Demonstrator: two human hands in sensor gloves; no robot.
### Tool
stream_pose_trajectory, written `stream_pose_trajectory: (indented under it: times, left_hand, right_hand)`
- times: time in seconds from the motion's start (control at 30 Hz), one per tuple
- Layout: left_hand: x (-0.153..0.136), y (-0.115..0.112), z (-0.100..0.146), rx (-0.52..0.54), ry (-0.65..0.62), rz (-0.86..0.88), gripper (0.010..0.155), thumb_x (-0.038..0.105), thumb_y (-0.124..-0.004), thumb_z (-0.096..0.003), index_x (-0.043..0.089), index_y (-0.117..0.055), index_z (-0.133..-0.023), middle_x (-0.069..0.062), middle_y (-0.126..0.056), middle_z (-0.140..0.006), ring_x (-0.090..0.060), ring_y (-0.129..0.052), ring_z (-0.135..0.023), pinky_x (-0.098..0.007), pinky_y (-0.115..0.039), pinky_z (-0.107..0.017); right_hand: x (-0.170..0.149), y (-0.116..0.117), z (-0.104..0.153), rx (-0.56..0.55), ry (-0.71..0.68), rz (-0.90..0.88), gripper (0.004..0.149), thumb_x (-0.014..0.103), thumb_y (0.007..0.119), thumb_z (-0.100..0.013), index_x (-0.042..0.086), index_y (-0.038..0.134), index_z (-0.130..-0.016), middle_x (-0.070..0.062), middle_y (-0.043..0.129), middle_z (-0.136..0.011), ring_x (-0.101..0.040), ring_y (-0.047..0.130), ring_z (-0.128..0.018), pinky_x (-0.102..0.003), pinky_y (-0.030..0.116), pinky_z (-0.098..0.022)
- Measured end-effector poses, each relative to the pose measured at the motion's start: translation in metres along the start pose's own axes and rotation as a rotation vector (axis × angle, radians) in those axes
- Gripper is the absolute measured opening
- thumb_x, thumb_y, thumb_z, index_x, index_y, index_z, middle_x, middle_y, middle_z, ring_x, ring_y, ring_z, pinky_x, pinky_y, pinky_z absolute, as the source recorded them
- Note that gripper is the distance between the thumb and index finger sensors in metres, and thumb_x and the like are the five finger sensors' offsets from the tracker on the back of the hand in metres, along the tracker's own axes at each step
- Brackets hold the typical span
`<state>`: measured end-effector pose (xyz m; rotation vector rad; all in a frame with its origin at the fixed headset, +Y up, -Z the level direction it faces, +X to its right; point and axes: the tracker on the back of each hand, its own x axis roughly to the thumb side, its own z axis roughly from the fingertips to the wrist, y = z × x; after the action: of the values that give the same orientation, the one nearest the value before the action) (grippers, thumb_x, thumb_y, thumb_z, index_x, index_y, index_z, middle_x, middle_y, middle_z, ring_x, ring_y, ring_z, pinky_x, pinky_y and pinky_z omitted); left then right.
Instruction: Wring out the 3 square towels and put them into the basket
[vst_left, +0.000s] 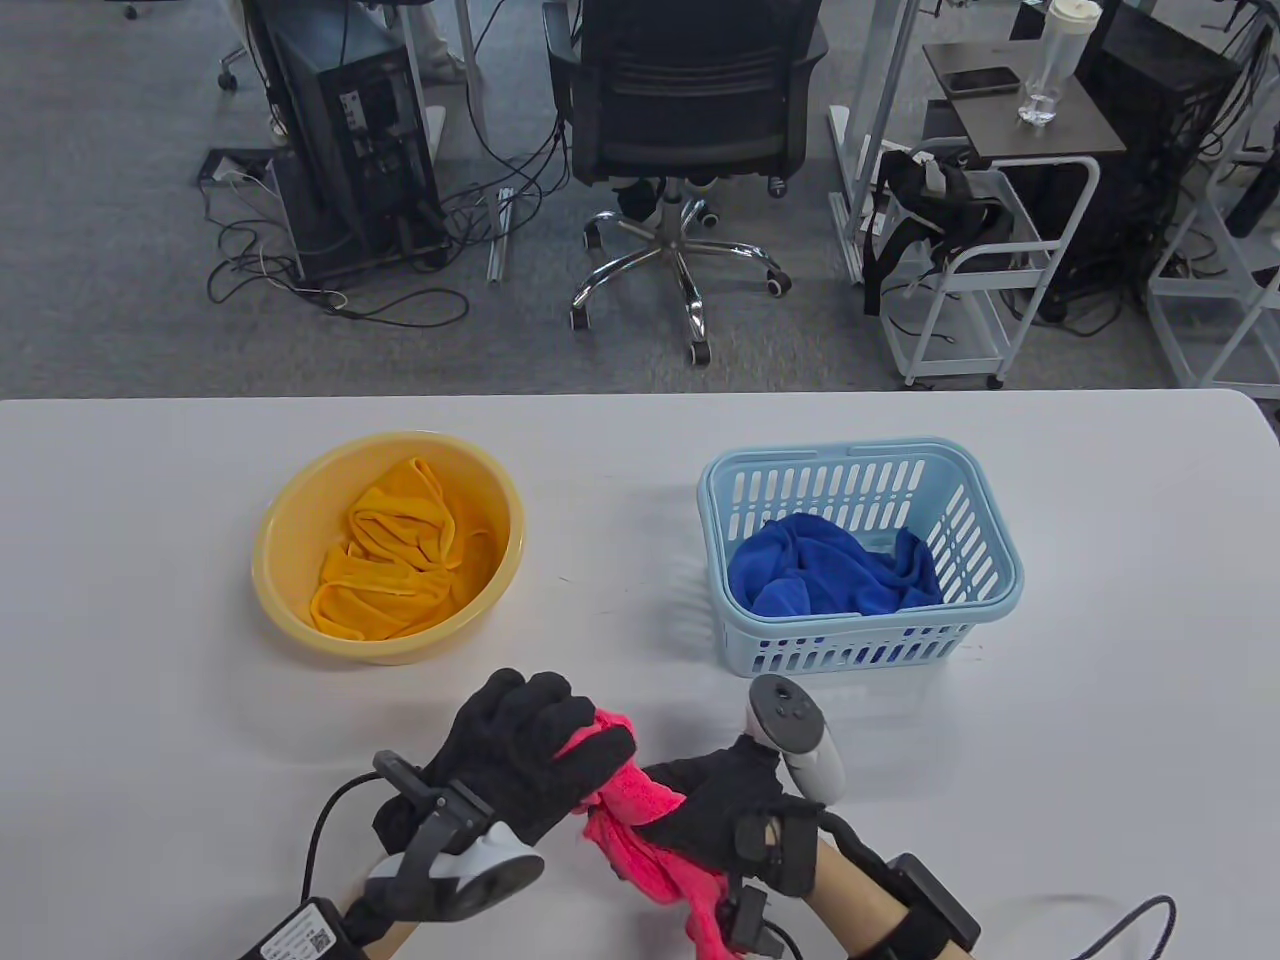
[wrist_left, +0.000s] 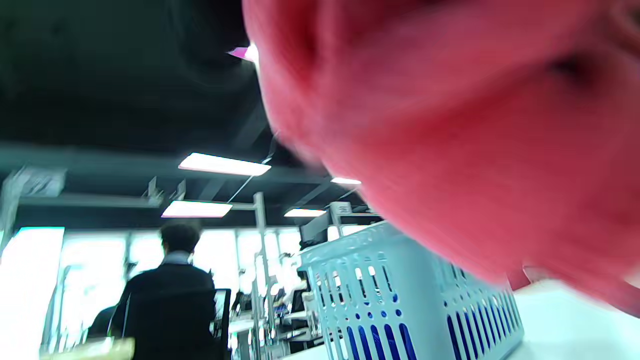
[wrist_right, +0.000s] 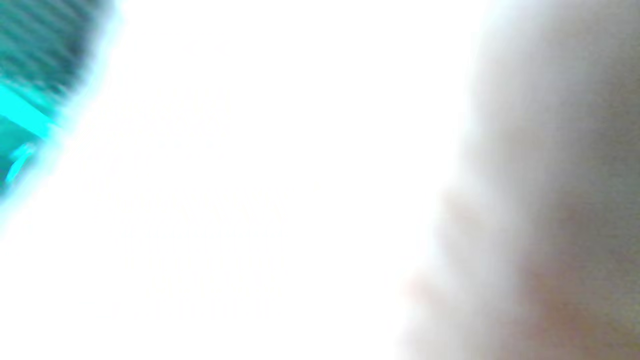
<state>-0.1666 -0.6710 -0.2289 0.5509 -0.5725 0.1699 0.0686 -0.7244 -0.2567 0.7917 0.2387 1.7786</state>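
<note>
Yellow basin (vst_left: 275, 560) at left, orange towel (vst_left: 400, 555) crumpled inside. Left hand (vst_left: 515, 760) curled tight round upper end of pink towel (vst_left: 630, 825); right hand (vst_left: 725, 810) gripping its lower part, near table's front edge. Light-blue basket (vst_left: 985, 540) at right, blue towel (vst_left: 830, 575) inside.
</note>
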Motion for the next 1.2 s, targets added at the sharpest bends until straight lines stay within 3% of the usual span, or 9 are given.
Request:
stream_pose_trajectory:
  times: [0.07, 0.1, 0.23, 0.3, 0.4, 0.57, 0.63, 0.73, 1.2]
  left_hand:
    - [-0.032, -0.005, -0.003, -0.205, 0.238, 0.477, 0.062, 0.063, -0.089, -0.0425, 0.052, -0.065, -0.098, 0.01, -0.085, -0.086, -0.022, -0.098, -0.071, -0.043, -0.078, -0.058]
    - [-0.041, -0.003, -0.004, -0.247, 0.315, 0.556, 0.063, 0.062, -0.092, -0.0413, 0.05, -0.068, -0.098, 0.008, -0.086, -0.085, -0.024, -0.097, -0.07, -0.044, -0.077, -0.058]
    - [-0.062, 0.029, -0.007, -0.135, 0.386, 0.097, 0.062, 0.071, -0.083, -0.0427, 0.05, -0.066, -0.098, 0.013, -0.088, -0.082, -0.019, -0.099, -0.067, -0.04, -0.08, -0.057]
    - [-0.063, 0.03, -0.004, -0.126, 0.342, 0.153, 0.062, 0.07, -0.083, -0.0424, 0.05, -0.065, -0.098, 0.012, -0.087, -0.084, -0.019, -0.098, -0.069, -0.041, -0.079, -0.058]
    - [-0.044, 0.017, 0.008, -0.25, 0.276, 0.246, 0.063, 0.068, -0.084, -0.0431, 0.046, -0.066, -0.099, 0.01, -0.087, -0.084, -0.022, -0.097, -0.071, -0.043, -0.077, -0.059]
    - [-0.006, -0.003, 0.033, -0.205, 0.124, 0.337, 0.064, 0.07, -0.081, -0.0429, 0.046, -0.064, -0.099, 0.013, -0.086, -0.085, -0.02, -0.098, -0.072, -0.041, -0.079, -0.059]
    - [-0.003, -0.013, 0.04, -0.218, 0.141, 0.411, 0.065, 0.069, -0.081, -0.043, 0.038, -0.067, -0.098, 0.011, -0.087, -0.084, -0.021, -0.098, -0.072, -0.043, -0.078, -0.06]
    - [-0.014, -0.028, 0.047, -0.305, 0.147, 0.408, 0.067, 0.072, -0.078, -0.0425, 0.042, -0.062, -0.101, 0.012, -0.083, -0.09, -0.023, -0.094, -0.081, -0.044, -0.075, -0.065]
    - [-0.018, -0.015, 0.042, -0.317, 0.152, 0.282, 0.067, 0.074, -0.06, -0.0457, 0.049, -0.047, -0.106, 0.017, -0.067, -0.111, -0.02, -0.058, -0.117, -0.048, -0.045, -0.086]
  right_hand:
    - [0.045, 0.001, 0.013, -0.317, -0.305, 0.71, 0.073, 0.061, 0.08, -0.049, -0.001, 0.084, -0.088, -0.012, 0.097, -0.076, -0.037, 0.103, -0.05, -0.062, 0.072, -0.052]
    - [0.058, 0.003, 0.016, -0.296, -0.333, 0.868, 0.08, 0.059, 0.08, -0.051, -0.002, 0.069, -0.101, -0.018, 0.083, -0.092, -0.043, 0.093, -0.069, -0.066, 0.059, -0.063]
    - [0.103, -0.009, 0.042, -0.491, -0.421, 1.158, 0.074, 0.054, 0.079, -0.055, 0.008, 0.059, -0.11, -0.016, 0.066, -0.108, -0.052, 0.068, -0.092, -0.07, 0.038, -0.071]
    - [0.113, -0.012, 0.049, -0.543, -0.367, 1.225, 0.081, 0.057, 0.076, -0.056, 0.01, 0.044, -0.114, -0.013, 0.055, -0.114, -0.055, 0.058, -0.1, -0.071, 0.028, -0.074]
    - [0.109, -0.002, 0.045, -0.468, -0.459, 1.157, 0.084, 0.06, 0.076, -0.054, 0.009, 0.046, -0.113, -0.014, 0.058, -0.113, -0.055, 0.065, -0.097, -0.072, 0.035, -0.073]
    - [0.06, 0.03, 0.019, -0.107, -0.152, 1.061, 0.098, 0.072, 0.075, -0.047, 0.007, 0.041, -0.113, -0.016, 0.062, -0.11, -0.046, 0.079, -0.089, -0.068, 0.043, -0.073]
    - [0.051, 0.029, 0.012, -0.101, -0.133, 0.982, 0.085, 0.063, 0.078, -0.048, 0.004, 0.057, -0.105, -0.015, 0.087, -0.088, -0.027, 0.105, -0.044, -0.055, 0.077, -0.049]
    - [0.046, 0.024, 0.006, -0.052, -0.036, 0.894, 0.065, 0.053, 0.082, -0.05, 0.002, 0.081, -0.091, -0.007, 0.103, -0.06, -0.018, 0.105, -0.02, -0.05, 0.084, -0.035]
    - [0.048, -0.104, 0.026, -0.385, 0.088, 0.261, 0.06, 0.054, 0.08, -0.052, 0.001, 0.091, -0.079, -0.002, 0.106, -0.049, -0.012, 0.105, -0.011, -0.047, 0.087, -0.024]
